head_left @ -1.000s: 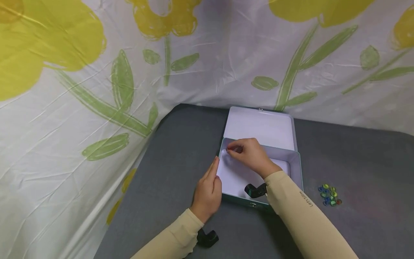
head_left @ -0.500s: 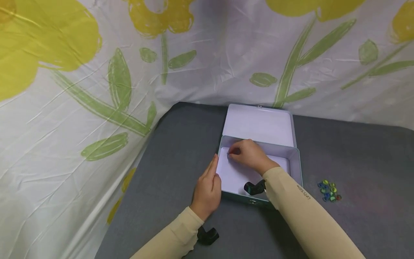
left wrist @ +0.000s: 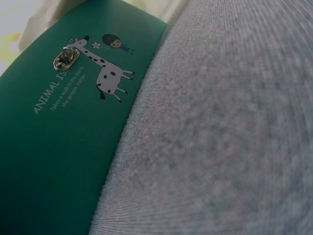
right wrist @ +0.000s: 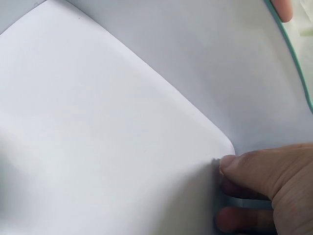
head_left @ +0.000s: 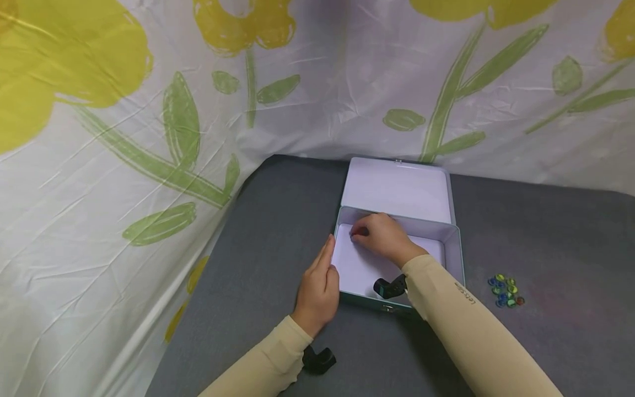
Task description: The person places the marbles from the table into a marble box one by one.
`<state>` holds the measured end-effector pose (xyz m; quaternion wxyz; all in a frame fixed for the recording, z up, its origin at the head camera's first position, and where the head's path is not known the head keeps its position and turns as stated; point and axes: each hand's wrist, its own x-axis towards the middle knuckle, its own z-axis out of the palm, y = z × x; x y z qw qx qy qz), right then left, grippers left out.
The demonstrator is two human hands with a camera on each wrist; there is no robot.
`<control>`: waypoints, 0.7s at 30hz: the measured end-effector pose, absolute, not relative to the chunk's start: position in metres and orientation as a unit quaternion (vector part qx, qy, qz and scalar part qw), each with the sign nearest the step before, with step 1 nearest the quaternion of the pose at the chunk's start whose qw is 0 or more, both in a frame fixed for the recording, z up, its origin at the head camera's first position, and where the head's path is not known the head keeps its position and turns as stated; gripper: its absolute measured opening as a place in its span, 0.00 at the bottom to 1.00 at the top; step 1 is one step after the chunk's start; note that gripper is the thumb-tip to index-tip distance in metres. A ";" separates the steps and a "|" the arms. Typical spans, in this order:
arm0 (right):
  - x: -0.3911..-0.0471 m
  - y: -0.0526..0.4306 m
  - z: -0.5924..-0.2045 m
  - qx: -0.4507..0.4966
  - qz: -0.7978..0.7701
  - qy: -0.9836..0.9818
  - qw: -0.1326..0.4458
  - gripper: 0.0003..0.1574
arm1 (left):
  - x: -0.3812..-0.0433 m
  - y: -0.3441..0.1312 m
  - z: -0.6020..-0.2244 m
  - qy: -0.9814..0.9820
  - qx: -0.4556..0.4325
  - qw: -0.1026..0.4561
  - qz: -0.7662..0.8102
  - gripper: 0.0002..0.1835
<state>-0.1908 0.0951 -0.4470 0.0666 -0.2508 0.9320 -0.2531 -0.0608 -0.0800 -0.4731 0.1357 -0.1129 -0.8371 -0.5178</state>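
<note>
A tin box [head_left: 397, 305], green outside and white inside, lies with its lid [head_left: 399, 190] folded back. Inside it, at the far left corner, my right hand [head_left: 384, 237] has thumb and fingers pinched together low over the floor. In the right wrist view the right thumb [right wrist: 247, 169] and fingers meet at that corner; the small glass bead between them is almost wholly hidden. My left hand [head_left: 318, 289] lies with straight fingers along the box's left side. The left wrist view shows the box's green front [left wrist: 54, 147] with a giraffe print and metal clasp.
A small cluster of coloured glass beads [head_left: 505, 291], blue, green, yellow and one red, lies on the grey table [head_left: 278, 220] to the right of the box. Behind the table hangs a white flower-printed curtain [head_left: 317, 110].
My right hand has gone slightly lower into the box's far left corner, hiding the reddish bit seen at its fingertips. My left hand stays against the box's side.
</note>
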 end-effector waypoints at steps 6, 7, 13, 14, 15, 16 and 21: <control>-0.198 0.093 -0.437 -0.252 -0.247 0.933 0.065 0.09 | -0.067 -0.080 -0.470 -0.835 -0.115 0.154 -0.516 0.30; -0.199 0.093 -0.435 -0.252 -0.247 0.933 0.064 0.10 | -0.068 -0.080 -0.470 -0.835 -0.115 0.156 -0.515 0.30; -0.199 0.092 -0.431 -0.251 -0.258 0.931 0.062 0.11 | -0.069 -0.081 -0.467 -0.838 -0.107 0.144 -0.515 0.30; -0.198 0.092 -0.431 -0.250 -0.263 0.929 0.065 0.11 | -0.067 -0.081 -0.467 -0.840 -0.104 0.139 -0.514 0.30; -0.196 0.092 -0.432 -0.249 -0.269 0.928 0.069 0.11 | -0.066 -0.081 -0.468 -0.842 -0.101 0.134 -0.512 0.30; -0.195 0.092 -0.434 -0.249 -0.275 0.926 0.072 0.11 | -0.064 -0.082 -0.469 -0.845 -0.097 0.130 -0.510 0.30; -0.186 0.093 -0.434 -0.245 -0.308 0.916 0.075 0.11 | -0.058 -0.081 -0.473 -0.851 -0.094 0.125 -0.502 0.30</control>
